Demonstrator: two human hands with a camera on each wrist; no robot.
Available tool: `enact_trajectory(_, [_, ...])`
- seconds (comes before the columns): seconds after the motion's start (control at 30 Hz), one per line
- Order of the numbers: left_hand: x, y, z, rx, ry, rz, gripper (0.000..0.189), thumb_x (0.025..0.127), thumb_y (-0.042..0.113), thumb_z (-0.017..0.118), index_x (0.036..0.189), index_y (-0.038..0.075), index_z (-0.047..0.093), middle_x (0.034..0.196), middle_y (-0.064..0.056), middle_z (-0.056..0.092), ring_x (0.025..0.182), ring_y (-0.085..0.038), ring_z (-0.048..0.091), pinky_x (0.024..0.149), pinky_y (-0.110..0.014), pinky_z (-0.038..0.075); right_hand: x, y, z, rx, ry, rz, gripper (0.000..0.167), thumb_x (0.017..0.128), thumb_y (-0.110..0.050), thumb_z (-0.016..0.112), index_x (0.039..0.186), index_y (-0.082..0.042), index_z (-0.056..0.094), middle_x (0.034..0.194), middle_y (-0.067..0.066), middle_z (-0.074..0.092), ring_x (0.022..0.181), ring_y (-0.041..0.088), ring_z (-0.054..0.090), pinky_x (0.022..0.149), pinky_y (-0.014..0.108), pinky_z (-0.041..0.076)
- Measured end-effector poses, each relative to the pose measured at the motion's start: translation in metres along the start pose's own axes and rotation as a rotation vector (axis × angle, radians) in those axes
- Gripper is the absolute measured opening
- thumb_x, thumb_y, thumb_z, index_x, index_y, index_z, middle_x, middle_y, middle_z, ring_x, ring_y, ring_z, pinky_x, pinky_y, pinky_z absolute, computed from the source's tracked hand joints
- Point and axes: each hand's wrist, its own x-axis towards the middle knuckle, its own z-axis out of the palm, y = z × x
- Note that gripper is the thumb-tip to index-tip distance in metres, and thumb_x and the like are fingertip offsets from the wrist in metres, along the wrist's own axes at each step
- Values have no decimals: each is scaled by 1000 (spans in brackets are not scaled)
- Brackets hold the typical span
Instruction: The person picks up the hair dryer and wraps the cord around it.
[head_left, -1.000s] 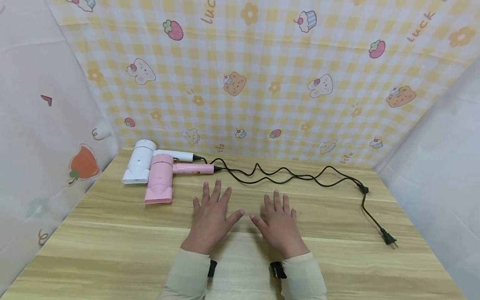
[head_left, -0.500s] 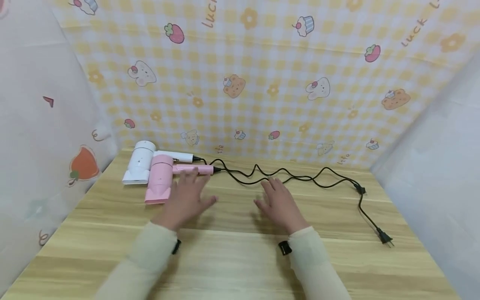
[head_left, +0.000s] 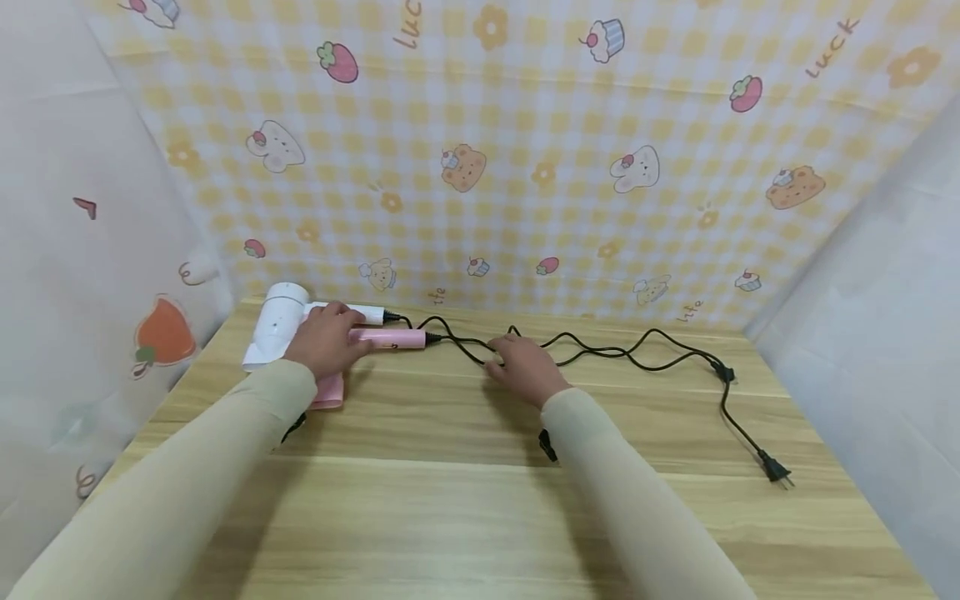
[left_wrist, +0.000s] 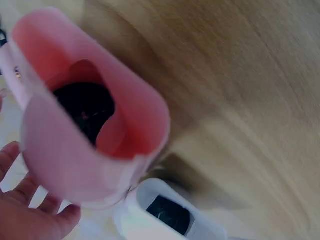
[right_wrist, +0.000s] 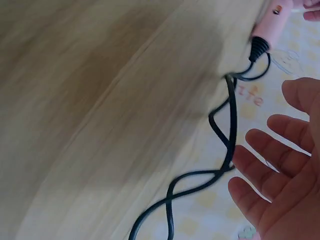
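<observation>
Two hair dryers lie side by side at the back left of the table, a pink hair dryer (head_left: 397,338) in front of a white hair dryer (head_left: 272,329). My left hand (head_left: 324,342) is over the pink dryer's body and hides much of it; its fingertips overlap the white handle. In the left wrist view, that hand's loosely bent fingers (left_wrist: 32,192) are right beside the pink barrel. Over the black cords (right_wrist: 232,115), my right hand (head_left: 527,367) reaches with fingers apart and slightly bent, gripping nothing in the right wrist view.
The two cords run twisted along the back of the wooden table (head_left: 420,517) to a black plug (head_left: 726,374) at the right. A cord continues from there to a two-pin plug (head_left: 775,467). A yellow checked cloth (head_left: 540,225) hangs behind.
From flat on the table near the middle, my left hand has moved left and back to the pink hair dryer. My right hand has moved back and left over the cords.
</observation>
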Motion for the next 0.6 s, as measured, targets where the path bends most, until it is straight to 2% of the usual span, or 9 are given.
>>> enact_trajectory(0.13, [8,-1,8,72,-20,-14,55,94,47,59,131,6,63,139,-28,46,124,-53,38,98,-67,32,14,-6,7,-16,-115,-13,46,101,-28,54,141,-5,52,139,13,56,129,31,52,107,45,39])
enact_trajectory(0.27, [13,5,14,107,-53,-56,54,95,49,54,129,8,65,143,-30,42,133,-57,26,100,-75,20,23,-10,12,-13,-196,-22,44,102,-25,54,140,-5,53,134,14,59,124,29,56,104,43,42])
enact_trajectory(0.4, [12,7,15,140,-82,-93,54,92,47,60,131,9,63,145,-32,38,138,-57,15,100,-79,14,23,-11,15,-36,-178,-43,29,101,-18,56,127,-10,65,122,7,68,111,23,64,96,40,48])
enact_trajectory(0.6, [10,-1,12,180,-74,-64,50,87,40,71,129,13,65,144,-31,38,136,-59,16,98,-79,18,13,-8,3,-73,-91,6,26,101,-13,55,120,-17,72,117,3,71,103,21,67,86,38,54])
